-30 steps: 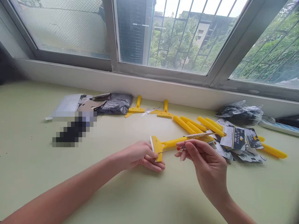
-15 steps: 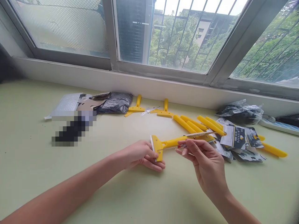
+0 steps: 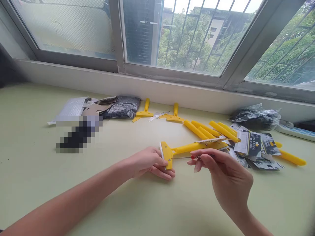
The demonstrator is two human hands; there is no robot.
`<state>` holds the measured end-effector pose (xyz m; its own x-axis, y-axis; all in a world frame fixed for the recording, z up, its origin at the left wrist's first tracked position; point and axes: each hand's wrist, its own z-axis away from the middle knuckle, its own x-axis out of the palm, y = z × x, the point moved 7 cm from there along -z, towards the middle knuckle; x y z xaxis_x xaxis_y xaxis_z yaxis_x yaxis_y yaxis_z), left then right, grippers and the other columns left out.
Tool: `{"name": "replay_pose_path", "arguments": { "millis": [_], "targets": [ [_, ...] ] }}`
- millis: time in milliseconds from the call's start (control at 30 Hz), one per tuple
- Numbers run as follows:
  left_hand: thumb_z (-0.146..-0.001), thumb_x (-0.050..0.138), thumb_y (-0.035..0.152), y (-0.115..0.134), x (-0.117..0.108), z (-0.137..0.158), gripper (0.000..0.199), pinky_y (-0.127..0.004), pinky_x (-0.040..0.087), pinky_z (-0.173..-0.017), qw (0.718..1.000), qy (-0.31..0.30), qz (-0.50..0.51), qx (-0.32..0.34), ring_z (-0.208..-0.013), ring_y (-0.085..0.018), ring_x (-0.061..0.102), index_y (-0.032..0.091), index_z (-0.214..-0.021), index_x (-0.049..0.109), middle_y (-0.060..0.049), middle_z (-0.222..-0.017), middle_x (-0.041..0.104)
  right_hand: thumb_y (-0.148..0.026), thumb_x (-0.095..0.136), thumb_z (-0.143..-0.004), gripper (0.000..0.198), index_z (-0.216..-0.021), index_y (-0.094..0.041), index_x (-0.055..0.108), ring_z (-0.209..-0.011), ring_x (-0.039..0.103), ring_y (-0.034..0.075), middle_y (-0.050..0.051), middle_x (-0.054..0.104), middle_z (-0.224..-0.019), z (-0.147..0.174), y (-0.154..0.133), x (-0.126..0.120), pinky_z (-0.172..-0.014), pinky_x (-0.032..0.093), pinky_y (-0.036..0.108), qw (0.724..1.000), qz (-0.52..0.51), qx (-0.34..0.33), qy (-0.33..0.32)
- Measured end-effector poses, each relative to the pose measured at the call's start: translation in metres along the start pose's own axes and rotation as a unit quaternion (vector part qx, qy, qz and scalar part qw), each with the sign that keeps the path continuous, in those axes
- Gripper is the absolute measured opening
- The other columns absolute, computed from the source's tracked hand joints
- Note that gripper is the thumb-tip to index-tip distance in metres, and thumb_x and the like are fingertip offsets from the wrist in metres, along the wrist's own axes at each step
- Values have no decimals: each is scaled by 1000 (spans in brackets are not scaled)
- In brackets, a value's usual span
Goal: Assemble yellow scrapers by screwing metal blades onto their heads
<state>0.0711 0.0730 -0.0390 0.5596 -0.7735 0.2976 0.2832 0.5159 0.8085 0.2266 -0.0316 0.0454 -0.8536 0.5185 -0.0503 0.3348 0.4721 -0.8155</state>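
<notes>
My left hand (image 3: pixel 147 164) pinches the head of a yellow scraper (image 3: pixel 182 149) between thumb and fingers. The scraper's head has a pale blade edge on its left side and two small screws on its face; its handle reaches right toward the pile. In my right hand (image 3: pixel 227 173) is a thin screwdriver (image 3: pixel 192 157) with a red part at the base of its shaft. Its handle is mostly hidden by my fingers. The slim shaft points left toward the scraper's head, just below the handle; whether the tip touches it I cannot tell.
Several yellow scrapers (image 3: pixel 194 128) and printed cards (image 3: pixel 247 143) are heaped at right. Behind them sits a clear bag with black contents (image 3: pixel 256 117). Two scrapers (image 3: pixel 176 113) and loose small parts (image 3: pixel 157 116) lie near the windowsill. A dark plastic package (image 3: pixel 123 107) is at back left.
My right hand has moved slightly right and turned, drawing the screwdriver back from the scraper's head. My left hand keeps its grip on the scraper. The view has shifted slightly.
</notes>
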Motion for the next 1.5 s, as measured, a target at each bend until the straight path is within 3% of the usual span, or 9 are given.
{"name": "replay_pose_path", "arguments": {
  "millis": [267, 600, 1033, 1500],
  "targets": [
    [-88, 60, 15, 2, 2, 1, 22, -36, 61, -97, 1000, -1, -1, 2, -105, -29, 74, 3, -103, 70, -22, -110, 74, -13, 69, -92, 14, -99, -22, 77, -68, 75, 17, 1, 75, -82, 4, 0, 10, -66, 63, 28, 999, 10, -2, -39],
    [-83, 64, 17, 3, 2, 2, 17, -35, 61, -94, 1000, 5, -1, 3, -102, -28, 74, 5, -94, 72, -22, -107, 75, -13, 69, -92, 14, -98, -23, 77, -68, 75, 18, 1, 74, -79, 3, -5, 5, -64, 63, 30, 1000, 10, -10, -14],
    [-83, 66, 18, 2, 1, 1, 19, -37, 61, -95, 1000, -1, 3, 7, -103, -29, 74, 4, -94, 71, -23, -107, 74, -16, 70, -91, 8, -92, -21, 76, -61, 73, 17, 2, 74, -81, 2, -7, 4, -59, 63, 29, 1000, 19, -6, -4],
    [-81, 68, 19, 1, 2, 0, 21, -36, 61, -94, 1000, -2, 4, 10, -102, -28, 74, 5, -96, 72, -22, -105, 75, -18, 71, -91, 9, -94, -23, 77, -63, 74, 19, 1, 73, -76, 3, -3, 5, -64, 65, 33, 1000, 14, 6, -9]
  ]
}}
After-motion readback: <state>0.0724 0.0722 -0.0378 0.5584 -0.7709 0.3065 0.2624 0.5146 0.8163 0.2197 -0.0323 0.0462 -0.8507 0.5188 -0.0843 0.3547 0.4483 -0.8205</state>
